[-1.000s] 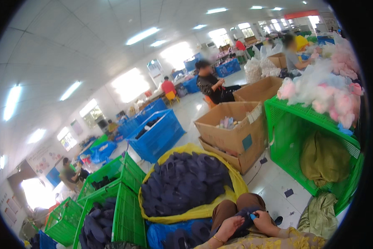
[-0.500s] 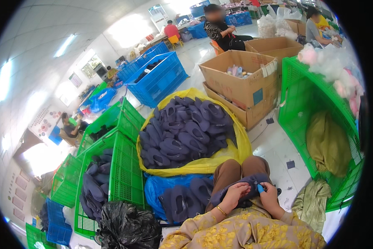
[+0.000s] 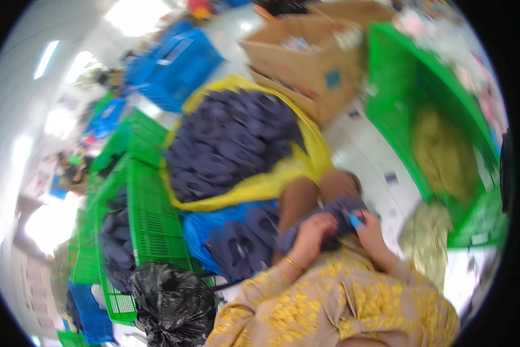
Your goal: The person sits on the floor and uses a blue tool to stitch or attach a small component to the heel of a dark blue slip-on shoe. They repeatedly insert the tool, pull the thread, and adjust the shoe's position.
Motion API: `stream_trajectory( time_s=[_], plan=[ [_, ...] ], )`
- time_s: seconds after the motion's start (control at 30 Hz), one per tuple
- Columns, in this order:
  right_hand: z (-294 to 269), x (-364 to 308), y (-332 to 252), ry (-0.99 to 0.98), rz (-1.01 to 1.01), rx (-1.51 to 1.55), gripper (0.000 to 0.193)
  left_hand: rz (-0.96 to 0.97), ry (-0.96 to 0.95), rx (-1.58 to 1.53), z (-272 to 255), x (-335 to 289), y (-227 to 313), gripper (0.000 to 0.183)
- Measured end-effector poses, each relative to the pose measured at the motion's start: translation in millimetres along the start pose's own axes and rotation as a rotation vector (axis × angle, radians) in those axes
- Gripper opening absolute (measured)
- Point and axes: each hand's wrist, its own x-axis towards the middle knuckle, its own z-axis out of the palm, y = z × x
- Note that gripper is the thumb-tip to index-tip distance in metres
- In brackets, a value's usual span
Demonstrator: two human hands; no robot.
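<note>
Seated person, seen from nearby, with a dark navy, slipper-shaped shoe of matt material [image 3: 342, 205] lying across the brown-trousered thighs [image 3: 299, 203]; 12 o'clock is straight ahead of the lap. The shoe slants from 8 toward 2 o'clock. The left hand [image 3: 313, 233] lies over it on the 8 o'clock side; blur keeps me from telling whether its fingers grip or merely rest. The right hand [image 3: 371, 232], at the 3 o'clock end, has its fingers drawn narrow on the shoe's edge, a small bright-blue piece [image 3: 356, 220] at their tips, worn or held I cannot tell.

Handling, as judged: light, soft and bendable, too dull to slip readily, hardly fragile, though apt to fold under a loose hold. Best hold: one side of the rim pinched, the body supported from beneath. A heap of similar navy shoes [image 3: 231, 139] fills a yellow plastic liner [image 3: 316, 157] at 10 o'clock.
</note>
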Motion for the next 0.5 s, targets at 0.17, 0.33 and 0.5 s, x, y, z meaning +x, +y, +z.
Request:
stream_trajectory(
  time_s=[0.17,0.33,0.5],
  plan=[
    [-11,-2,-16,-0.050,0.105,0.066,0.017,-0.099,0.187,-0.127,11,-7,-3,0.016],
    [-9,-5,-22,-0.044,0.155,0.144,0.017,-0.140,0.178,-0.132,13,-9,5,0.017],
    [-5,-9,-23,-0.107,0.257,0.180,0.016,-0.169,0.177,-0.099,18,-11,9,0.018]
  ],
)
